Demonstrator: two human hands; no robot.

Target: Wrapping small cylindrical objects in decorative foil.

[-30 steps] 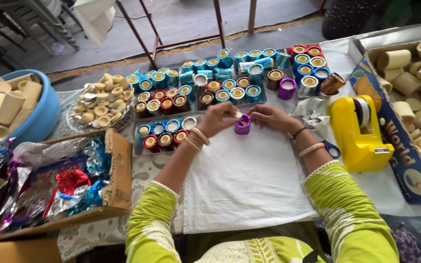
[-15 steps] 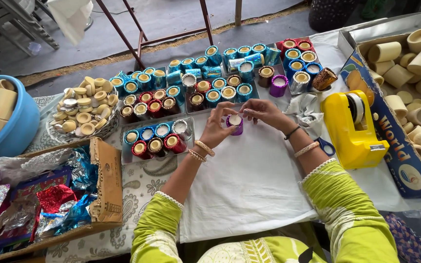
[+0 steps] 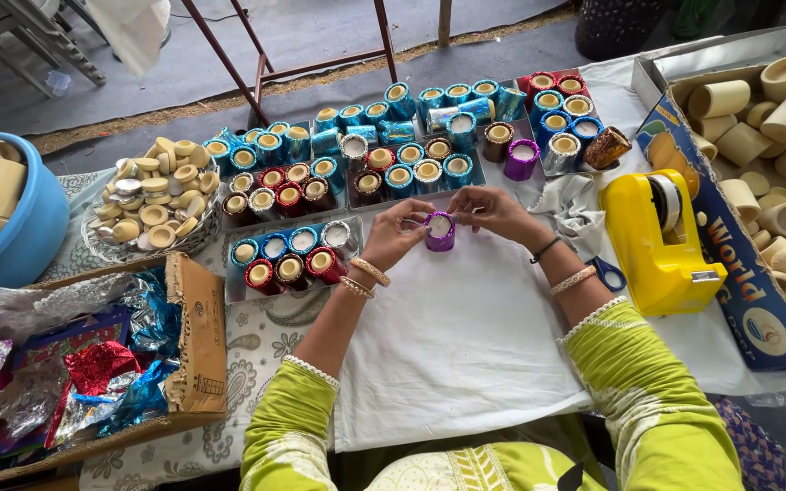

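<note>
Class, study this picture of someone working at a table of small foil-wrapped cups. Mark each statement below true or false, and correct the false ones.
1. Both hands hold one purple foil-wrapped cup between them. True: the left hand and the right hand pinch it from either side.
2. The yellow tape dispenser stands beside the left arm. False: it stands beside the right arm.
3. The blue tub holds plain unwrapped tubes. True.
4. The hands work over a white cloth. True.
5. The cardboard box of loose foil is at the table's right edge. False: it sits at the left.
</note>
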